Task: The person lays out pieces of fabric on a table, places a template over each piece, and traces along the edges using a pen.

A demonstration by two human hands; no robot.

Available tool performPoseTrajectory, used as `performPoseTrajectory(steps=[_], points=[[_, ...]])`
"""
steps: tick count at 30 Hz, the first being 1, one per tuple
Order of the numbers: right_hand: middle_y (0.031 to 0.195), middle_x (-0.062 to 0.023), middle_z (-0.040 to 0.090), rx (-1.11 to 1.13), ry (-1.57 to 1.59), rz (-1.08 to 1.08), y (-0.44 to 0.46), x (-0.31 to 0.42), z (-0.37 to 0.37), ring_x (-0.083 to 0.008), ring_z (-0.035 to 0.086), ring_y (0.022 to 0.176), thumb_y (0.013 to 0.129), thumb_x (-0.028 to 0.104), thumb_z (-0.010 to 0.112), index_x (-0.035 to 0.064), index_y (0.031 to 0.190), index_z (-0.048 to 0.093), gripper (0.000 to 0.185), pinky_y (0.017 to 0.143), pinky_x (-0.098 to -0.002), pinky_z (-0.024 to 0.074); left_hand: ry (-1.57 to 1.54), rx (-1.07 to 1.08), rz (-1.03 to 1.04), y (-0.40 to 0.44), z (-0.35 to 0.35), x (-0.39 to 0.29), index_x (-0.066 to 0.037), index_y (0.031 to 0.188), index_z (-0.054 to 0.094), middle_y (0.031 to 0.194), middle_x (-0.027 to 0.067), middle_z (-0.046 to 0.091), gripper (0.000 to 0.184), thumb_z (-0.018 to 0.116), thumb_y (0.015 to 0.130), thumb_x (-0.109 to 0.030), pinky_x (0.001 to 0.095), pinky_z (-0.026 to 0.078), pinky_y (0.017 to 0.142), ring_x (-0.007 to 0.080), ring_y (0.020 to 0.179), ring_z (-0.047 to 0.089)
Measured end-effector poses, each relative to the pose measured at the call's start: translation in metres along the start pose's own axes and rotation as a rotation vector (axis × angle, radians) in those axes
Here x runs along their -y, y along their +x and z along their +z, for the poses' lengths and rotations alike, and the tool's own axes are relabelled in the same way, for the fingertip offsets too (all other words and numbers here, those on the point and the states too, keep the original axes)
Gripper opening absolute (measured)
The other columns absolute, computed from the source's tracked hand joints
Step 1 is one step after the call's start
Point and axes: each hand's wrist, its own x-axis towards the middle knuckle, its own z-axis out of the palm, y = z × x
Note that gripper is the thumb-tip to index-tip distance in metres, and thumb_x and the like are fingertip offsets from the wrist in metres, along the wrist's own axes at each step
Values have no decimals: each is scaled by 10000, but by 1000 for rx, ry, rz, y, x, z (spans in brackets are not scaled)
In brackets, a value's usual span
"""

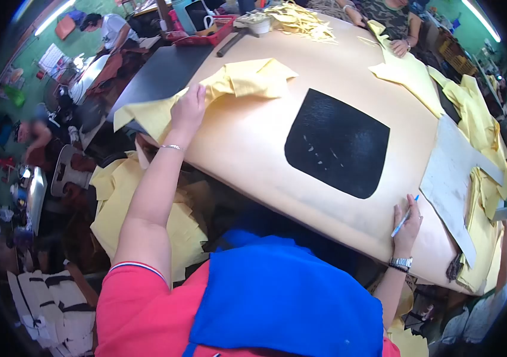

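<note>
My left hand point(188, 109) is closed on a yellow sheet of fabric or thin leather point(253, 80). The sheet is bunched over the far left part of the table and hangs past its edge. By the table's near right edge, my right hand point(408, 223) holds a slim white-and-blue pen point(400, 224) between its fingers. A black panel point(338, 143) with rounded near corners lies flat on the tan tabletop point(253, 157), between my hands. Right of my right hand lies a stiff grey pattern sheet point(453, 172), partly over more yellow pieces point(484, 220).
Across the table a person point(393, 24) in a camouflage top handles a yellow piece point(411, 74). Yellow strips point(304, 22) and a red basket point(206, 37) stand at the far edge. More yellow sheets point(140, 208) hang below left. Another person point(113, 33) works at the back left.
</note>
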Motion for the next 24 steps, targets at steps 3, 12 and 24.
performPoseTrajectory(steps=[3,12,24], points=[[1256,-137,606,-24,58,-28,2,-7,2,-275,512,1236,916,186,622,63,1303,532,415,1086,-422,303,-441,17,30,8,20,-57,-68,956,543,913,162,663,235,477,991,-291,429,480,702,346,836,645],[1317,-175,554,-79,521,-404,-1,101,10,-322,536,1214,816,128,730,54,1244,550,470,1023,-390,423,-686,521,306,-80,-24,-181,-34,1128,435,966,129,604,404,686,811,-38,314,488,800,219,911,610],[935,-21,707,-120,389,-642,41,154,18,-214,670,908,700,82,747,161,978,645,307,991,-479,436,-280,150,569,-94,-119,-168,-41,1030,645,855,167,609,296,604,750,45,394,508,715,327,787,614]])
